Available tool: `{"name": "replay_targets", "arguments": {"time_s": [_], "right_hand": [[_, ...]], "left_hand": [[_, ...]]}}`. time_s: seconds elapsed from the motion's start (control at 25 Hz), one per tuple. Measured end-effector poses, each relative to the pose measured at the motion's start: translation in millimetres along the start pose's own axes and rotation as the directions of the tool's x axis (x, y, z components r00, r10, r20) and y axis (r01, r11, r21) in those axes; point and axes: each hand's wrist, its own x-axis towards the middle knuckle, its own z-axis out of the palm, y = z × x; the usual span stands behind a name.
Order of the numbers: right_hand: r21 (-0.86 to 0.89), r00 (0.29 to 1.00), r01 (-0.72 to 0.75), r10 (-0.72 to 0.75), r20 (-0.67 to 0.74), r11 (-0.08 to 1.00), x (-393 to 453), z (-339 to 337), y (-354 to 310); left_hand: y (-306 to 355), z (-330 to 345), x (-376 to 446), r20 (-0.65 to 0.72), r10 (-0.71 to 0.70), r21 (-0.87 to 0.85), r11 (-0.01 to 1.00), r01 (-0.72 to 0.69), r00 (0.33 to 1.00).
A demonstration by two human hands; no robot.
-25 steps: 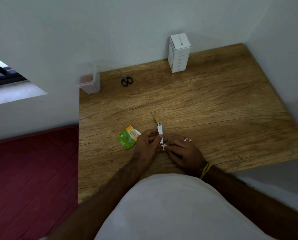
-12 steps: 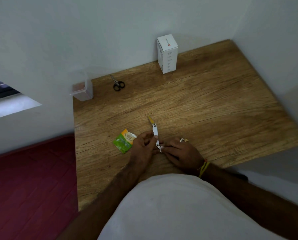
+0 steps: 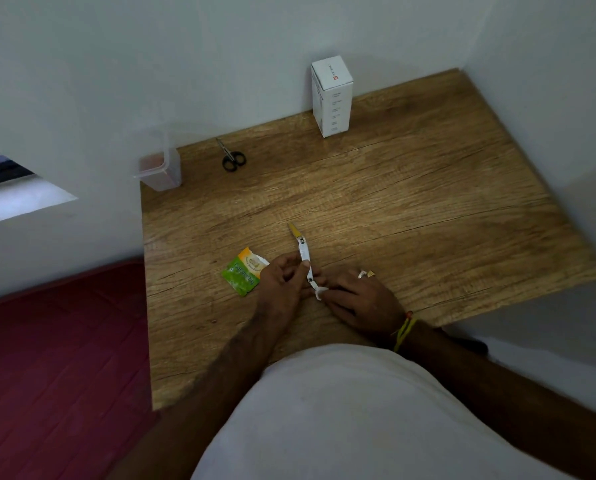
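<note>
A small white folding knife with a yellowish blade pointing away from me lies over the wooden table near its front edge. My left hand pinches its white handle from the left. My right hand, with rings on its fingers and a yellow thread at the wrist, pinches the curved white end piece at the handle's near end. Just left of my left hand, a green and orange sachet lies flat on the wood.
Black scissors lie at the back near the wall. A clear plastic container stands at the back left corner, a tall white box at the back. Walls close the back and right sides; a red mat covers the floor to the left.
Both hands keep their hold on the knife. The camera view has shifted slightly, so the table's objects sit a little more to the left in the frame.
</note>
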Motion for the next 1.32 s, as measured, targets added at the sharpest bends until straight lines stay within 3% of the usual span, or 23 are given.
{"name": "replay_targets", "arguments": {"time_s": [0.52,0.72,0.96,1.32], "right_hand": [[0.023,0.999,0.027,-0.027,0.018,0.999,-10.4,-3.3,-6.5],[0.115,0.988,-0.137,0.145,-0.057,0.984,7.8,-2.2,-9.1],[0.063,0.999,-0.025,0.026,-0.018,0.998,-1.0,-1.9,-6.3],[0.032,0.999,0.034,-0.035,0.015,0.999,-6.9,-3.9,-7.1]], "left_hand": [[-2.5,-1.1,-0.2,0.019,0.019,-0.039,0.999,-0.019,1.0],[-0.6,-1.1,-1.1,0.01,0.037,0.019,0.999,-0.037,0.999],[-0.5,-1.0,-1.3,0.024,0.026,-0.033,0.999,-0.025,0.999],[-2.7,-0.2,2.1,0.013,0.021,-0.028,0.999,-0.021,1.0]]}}
